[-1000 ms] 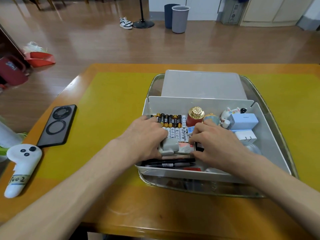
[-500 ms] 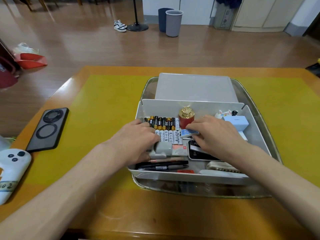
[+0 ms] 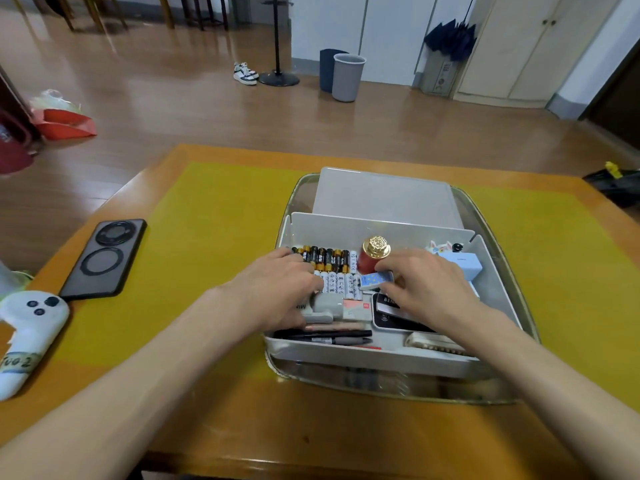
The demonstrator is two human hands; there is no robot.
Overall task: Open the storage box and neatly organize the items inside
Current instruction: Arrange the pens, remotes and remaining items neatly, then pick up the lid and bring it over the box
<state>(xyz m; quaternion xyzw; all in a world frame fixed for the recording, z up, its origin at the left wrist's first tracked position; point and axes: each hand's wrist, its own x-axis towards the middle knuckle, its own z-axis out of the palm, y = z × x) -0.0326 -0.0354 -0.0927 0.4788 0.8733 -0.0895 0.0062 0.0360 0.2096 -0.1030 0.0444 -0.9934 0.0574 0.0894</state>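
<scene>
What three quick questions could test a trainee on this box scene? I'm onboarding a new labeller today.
1. True or false: the phone lies inside the box.
2. Which hand pinches the small blue card? A left hand B right hand C neither
3. Fill in: the pens lie along the box's ____ wall.

Key
1. False: it lies on the yellow mat, left of the box.
2. B.
3. Near. They lie in front of the batteries and the red jar.
</scene>
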